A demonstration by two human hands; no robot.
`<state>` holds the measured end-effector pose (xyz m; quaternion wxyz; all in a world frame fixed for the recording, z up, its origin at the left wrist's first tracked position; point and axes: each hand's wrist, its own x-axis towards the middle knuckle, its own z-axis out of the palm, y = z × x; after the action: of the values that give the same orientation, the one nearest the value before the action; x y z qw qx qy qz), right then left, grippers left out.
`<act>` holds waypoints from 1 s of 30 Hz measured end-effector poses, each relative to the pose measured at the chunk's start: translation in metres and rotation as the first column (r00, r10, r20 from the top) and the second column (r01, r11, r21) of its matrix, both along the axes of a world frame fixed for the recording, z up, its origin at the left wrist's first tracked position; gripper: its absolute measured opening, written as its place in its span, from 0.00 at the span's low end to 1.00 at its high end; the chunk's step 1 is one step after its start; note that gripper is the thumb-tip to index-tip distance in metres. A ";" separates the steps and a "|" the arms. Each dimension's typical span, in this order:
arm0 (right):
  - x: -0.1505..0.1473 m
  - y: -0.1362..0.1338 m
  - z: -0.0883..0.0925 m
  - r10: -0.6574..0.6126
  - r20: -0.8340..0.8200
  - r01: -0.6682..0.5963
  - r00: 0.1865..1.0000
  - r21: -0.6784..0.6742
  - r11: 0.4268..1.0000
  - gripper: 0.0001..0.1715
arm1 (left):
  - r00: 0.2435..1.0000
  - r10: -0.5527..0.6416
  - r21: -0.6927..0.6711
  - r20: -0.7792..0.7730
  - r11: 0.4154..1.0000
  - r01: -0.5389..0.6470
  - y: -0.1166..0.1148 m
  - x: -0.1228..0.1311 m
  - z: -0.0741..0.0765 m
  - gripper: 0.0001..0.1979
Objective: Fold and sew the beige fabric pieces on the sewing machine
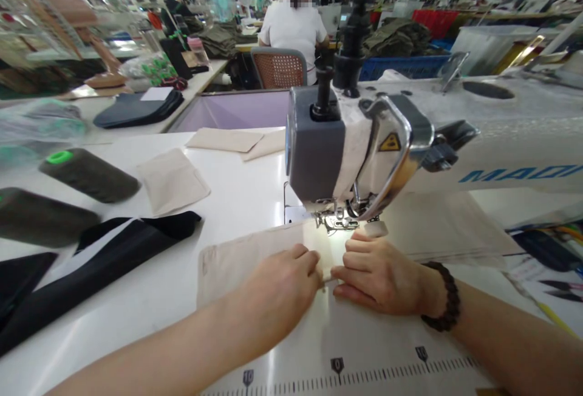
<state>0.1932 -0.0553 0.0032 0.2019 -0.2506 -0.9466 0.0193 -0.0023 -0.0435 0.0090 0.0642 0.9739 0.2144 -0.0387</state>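
A beige piece of fabric lies on the white sewing table, its upper edge close to the presser foot of the sewing machine. My left hand is closed on the fabric's near edge, fingers curled in a pinch. Just to its right, my right hand, with a dark beaded bracelet at the wrist, is closed on the same edge. Between the two hands a short folded strip of the edge shows. More beige fabric spreads under the machine arm on the right.
Beige pieces lie left of the machine, near dark thread cones and black fabric. A printed ruler runs along the front edge. Scissors lie at right. A person in white sits ahead.
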 end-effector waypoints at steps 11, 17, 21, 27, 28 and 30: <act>-0.001 0.002 -0.009 -0.136 0.050 0.138 0.989 -0.028 0.990 0.20 | 0.997 0.081 -0.039 -0.015 0.996 -0.082 0.013 -0.001 0.007 0.07; -0.003 0.007 -0.013 -0.236 0.078 0.239 0.969 -0.039 0.970 0.19 | 0.992 0.114 -0.042 -0.053 0.992 -0.116 0.023 -0.001 0.011 0.12; -0.005 0.009 -0.014 -0.304 0.083 0.307 0.949 -0.023 0.951 0.16 | 0.991 0.123 0.049 0.046 0.991 -0.125 0.029 -0.004 0.001 0.13; -0.007 0.010 -0.015 -0.396 0.125 0.402 0.910 -0.028 0.915 0.16 | 0.986 0.112 0.078 0.121 0.989 -0.122 0.039 -0.001 -0.003 0.11; -0.007 0.010 -0.015 -0.395 0.123 0.401 0.910 -0.026 0.916 0.16 | 0.986 0.116 0.084 0.119 0.988 -0.127 0.040 -0.001 -0.003 0.11; -0.007 0.010 -0.015 -0.389 0.120 0.395 0.913 -0.031 0.918 0.16 | 0.988 0.117 0.104 0.105 0.986 -0.128 0.043 0.000 -0.004 0.11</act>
<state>0.1860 -0.0450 -0.0117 0.1416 -0.4416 -0.8859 -0.0097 -0.0019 -0.0007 0.0054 0.0232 0.9616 0.2723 0.0252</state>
